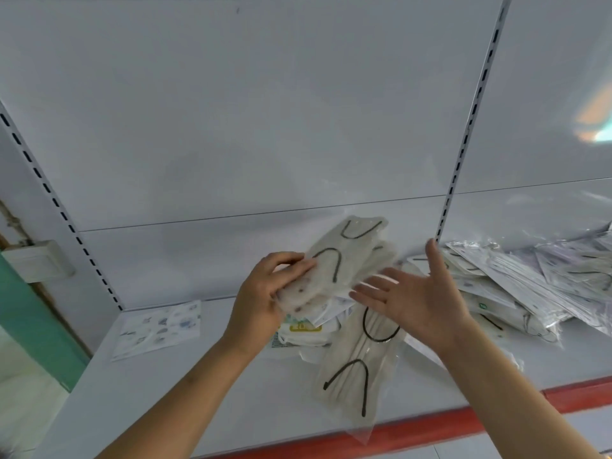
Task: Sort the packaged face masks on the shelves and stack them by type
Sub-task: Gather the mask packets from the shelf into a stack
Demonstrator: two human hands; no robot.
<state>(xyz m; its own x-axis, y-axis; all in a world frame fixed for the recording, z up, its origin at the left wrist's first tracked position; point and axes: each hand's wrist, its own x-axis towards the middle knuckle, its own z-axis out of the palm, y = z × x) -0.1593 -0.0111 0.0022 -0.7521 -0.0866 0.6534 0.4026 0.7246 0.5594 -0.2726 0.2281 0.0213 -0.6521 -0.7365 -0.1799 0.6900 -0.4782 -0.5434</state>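
Gripping a beige mask pack (344, 260), the left hand (265, 293) holds it tilted above the white shelf (165, 392), thumb on top and fingers curled under its near end. That pack shows black ear loops through clear wrap, and its far end points up toward the back panel (265, 111). More packs seem to lie bunched under it in the same grip, though how many I cannot tell.

The right hand (414, 293) is spread flat, palm facing left, fingers straight and holding nothing; its fingertips are just beside the held pack's lower edge. Whether they touch it is unclear.

Below the hands a second beige pack (354, 369) with black loops lies flat on the shelf, its near end reaching the red front edge (463, 422). Beside it, under the left wrist, sits a white pack with a yellow label (303, 329). Well apart on the left lies a single printed pack (159, 329), flat and alone. On the right a loose pile (530, 286) of clear-wrapped packs sprawls against the back panel, past the slotted upright (470, 127). A green wall (29, 319) shows at far left.
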